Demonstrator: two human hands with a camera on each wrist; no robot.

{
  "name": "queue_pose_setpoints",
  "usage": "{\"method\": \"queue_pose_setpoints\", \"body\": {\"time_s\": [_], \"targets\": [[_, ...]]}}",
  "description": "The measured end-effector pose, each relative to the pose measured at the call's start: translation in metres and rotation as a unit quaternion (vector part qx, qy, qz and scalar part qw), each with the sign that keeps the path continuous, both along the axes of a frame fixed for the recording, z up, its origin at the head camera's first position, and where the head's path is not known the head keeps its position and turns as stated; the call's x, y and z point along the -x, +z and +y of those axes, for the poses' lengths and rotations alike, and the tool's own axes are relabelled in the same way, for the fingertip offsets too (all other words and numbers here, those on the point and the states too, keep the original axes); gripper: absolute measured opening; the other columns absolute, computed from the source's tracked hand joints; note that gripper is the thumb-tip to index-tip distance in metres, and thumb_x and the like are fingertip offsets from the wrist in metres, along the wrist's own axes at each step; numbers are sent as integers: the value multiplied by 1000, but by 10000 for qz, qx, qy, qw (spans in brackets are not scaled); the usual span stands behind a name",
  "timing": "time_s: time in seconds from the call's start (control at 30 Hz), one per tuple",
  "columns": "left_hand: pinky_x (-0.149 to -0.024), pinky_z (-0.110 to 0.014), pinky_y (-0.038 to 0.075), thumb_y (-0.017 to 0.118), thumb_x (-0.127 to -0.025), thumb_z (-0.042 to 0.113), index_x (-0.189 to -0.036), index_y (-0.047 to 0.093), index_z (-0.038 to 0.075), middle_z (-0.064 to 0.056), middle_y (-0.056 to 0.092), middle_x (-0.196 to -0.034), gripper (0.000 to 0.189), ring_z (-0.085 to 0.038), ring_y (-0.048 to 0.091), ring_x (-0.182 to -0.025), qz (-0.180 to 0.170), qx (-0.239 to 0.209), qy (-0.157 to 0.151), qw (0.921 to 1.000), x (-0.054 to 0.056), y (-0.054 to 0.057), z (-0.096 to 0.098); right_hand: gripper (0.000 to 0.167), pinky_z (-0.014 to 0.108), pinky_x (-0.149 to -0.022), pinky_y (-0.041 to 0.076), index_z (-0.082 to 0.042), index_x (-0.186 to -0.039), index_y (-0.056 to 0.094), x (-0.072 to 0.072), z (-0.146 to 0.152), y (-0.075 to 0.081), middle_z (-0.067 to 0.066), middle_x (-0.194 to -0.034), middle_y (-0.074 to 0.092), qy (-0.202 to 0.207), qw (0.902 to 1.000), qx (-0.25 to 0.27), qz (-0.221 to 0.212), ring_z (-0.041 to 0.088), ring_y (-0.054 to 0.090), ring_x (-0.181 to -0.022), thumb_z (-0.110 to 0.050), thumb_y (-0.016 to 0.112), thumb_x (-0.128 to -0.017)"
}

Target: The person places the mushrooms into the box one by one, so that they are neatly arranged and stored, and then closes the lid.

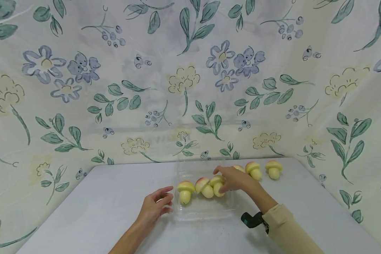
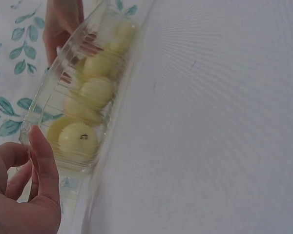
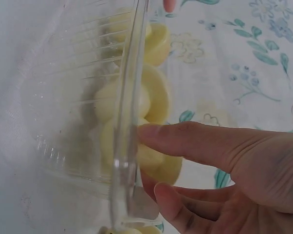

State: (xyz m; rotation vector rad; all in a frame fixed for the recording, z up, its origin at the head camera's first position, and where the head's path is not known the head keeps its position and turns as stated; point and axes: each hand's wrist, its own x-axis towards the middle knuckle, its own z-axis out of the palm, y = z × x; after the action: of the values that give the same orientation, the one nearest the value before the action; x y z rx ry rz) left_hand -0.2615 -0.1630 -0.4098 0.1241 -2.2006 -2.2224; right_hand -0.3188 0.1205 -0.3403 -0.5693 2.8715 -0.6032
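Fingers relaxed, both hands | pale grey table [image 1: 108, 197] | floral cloth backdrop [image 1: 165, 88]

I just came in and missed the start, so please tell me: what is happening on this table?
A person is working with toy mushrooms at a clear plastic tray on a grey table. Their right hand reaches into the tray, on one of three mushrooms lined up inside. Their left hand rests at the tray's left edge. Two more mushrooms stand on the table behind.
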Motion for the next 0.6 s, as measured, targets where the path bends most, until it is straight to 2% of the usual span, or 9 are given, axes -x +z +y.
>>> {"method": "queue_pose_setpoints", "body": {"time_s": [0.13, 0.47, 0.6], "targets": [[-59, -22, 56, 66, -92, 6, -132, 59, 0, -2, 58, -94, 40, -13, 59, -78, -4, -6, 9, 10000, 1, 0, 0, 59, 34, -79, 54, -16, -129, 56, -1, 1, 0, 14, -122, 64, -31, 10000, 69, 13, 19, 60, -96, -16, 84, -77], [-60, -23, 56, 64, -93, 5, -132, 59, 0, -3, 59, -96, 39, -13, 59, -79, -31, -26, -18, 10000, 0, 0, 1, 52, 36, -82, 54, -15, -125, 58, -3, 5, -7, 15, -120, 64, 56, 9992, 218, 320, 25, 62, -104, -14, 82, -79], [-60, -23, 56, 64, -93, 4, -132, 59, 0, -3, 60, -96, 39, -14, 59, -78, -24, -25, -20, 10000, 0, 0, 1, 52, 37, -82, 53, -16, -124, 59, -4, 4, -9, 12, -117, 65, 55, 9986, 91, 510, 24, 62, -102, -14, 83, -78]]}}
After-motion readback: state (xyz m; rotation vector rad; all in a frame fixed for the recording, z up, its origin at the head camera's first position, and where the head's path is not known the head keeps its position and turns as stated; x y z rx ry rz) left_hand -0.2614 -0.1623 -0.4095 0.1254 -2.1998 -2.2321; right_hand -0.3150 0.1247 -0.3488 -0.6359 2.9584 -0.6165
